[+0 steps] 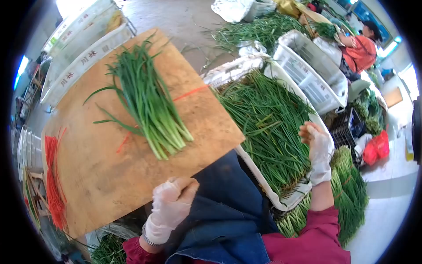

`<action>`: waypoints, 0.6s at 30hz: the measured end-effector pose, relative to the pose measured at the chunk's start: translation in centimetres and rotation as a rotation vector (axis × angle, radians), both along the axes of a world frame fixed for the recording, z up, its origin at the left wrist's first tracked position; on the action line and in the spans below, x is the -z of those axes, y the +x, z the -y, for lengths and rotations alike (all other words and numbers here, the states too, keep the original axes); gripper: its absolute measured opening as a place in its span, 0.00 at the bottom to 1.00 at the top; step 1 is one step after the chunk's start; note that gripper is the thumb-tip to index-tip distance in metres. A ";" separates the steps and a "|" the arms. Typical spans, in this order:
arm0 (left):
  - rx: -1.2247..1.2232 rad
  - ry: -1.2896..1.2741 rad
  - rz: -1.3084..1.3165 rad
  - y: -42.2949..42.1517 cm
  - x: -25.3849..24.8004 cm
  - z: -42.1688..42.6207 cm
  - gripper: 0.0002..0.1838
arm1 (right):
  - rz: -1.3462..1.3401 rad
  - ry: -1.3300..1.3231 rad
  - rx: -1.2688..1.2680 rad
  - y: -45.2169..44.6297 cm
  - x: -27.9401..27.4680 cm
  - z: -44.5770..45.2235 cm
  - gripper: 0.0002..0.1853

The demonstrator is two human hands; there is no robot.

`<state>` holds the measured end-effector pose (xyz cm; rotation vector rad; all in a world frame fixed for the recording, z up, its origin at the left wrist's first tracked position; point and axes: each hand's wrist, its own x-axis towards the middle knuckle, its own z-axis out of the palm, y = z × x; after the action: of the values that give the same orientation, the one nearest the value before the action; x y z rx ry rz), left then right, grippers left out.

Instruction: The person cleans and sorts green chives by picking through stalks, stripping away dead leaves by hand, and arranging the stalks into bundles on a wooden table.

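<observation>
My left hand [172, 207], in a pale fingerless glove, is at the near edge of the wooden board [101, 185]. Its fingers are curled closed, and their inside is hidden. Above the right side of a white crate [259, 182] of green chives [270, 127] is my right hand [316, 149], gloved the same way. Its fingers are loosely bent and apart, with nothing visible in them. A loose bunch of garlic chives [147, 97] lies on the board, pale stem ends towards me. A red tie [190, 93] runs beneath it.
A bundle of red ties [53, 180] lies on the board's left edge. White crates [83, 48] stand behind the board, and another crate [307, 70] is at back right. Tied chives [349, 193] lie beside my right arm. A person [358, 53] works at the far right.
</observation>
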<state>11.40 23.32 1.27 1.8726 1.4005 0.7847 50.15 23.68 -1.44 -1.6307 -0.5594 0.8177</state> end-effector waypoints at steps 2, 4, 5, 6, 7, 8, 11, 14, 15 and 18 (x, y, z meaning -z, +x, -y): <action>0.089 -0.095 0.042 1.9 1.4 0.3 0.04 | -0.020 -0.071 0.069 2.7 3.6 3.6 0.13; 0.219 -0.176 0.025 4.5 2.5 0.7 0.05 | -0.035 -0.132 0.163 5.6 6.4 7.7 0.12; 0.291 -0.186 0.021 5.9 3.0 0.8 0.05 | -0.056 -0.155 0.185 6.4 7.8 9.0 0.12; 0.348 -0.193 0.013 7.0 3.5 0.9 0.06 | 0.000 -0.217 0.178 6.8 8.7 10.1 0.10; 0.395 -0.198 0.003 8.0 4.1 0.7 0.06 | -0.008 -0.264 0.191 7.1 9.9 10.9 0.10; 0.403 -0.241 0.012 9.0 4.9 0.7 0.06 | 0.001 -0.308 0.162 7.3 10.7 11.4 0.10; 0.408 -0.289 0.034 11.3 6.0 -0.1 0.06 | 0.011 -0.378 0.081 7.0 12.6 12.0 0.10; 0.474 -0.259 0.028 11.6 4.2 0.1 0.05 | -0.055 -0.363 -0.020 4.1 12.5 8.7 0.10; 0.494 -0.244 0.005 10.8 2.6 0.0 0.05 | -0.065 -0.351 -0.061 2.4 12.1 7.1 0.09; 0.329 -0.185 -0.113 7.1 -1.3 -0.2 0.07 | -0.183 -0.221 -0.234 -3.2 9.2 1.9 0.08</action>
<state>18.50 23.52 2.52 1.9556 1.1447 0.3795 46.98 21.74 -10.64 -1.6863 -0.5508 1.2255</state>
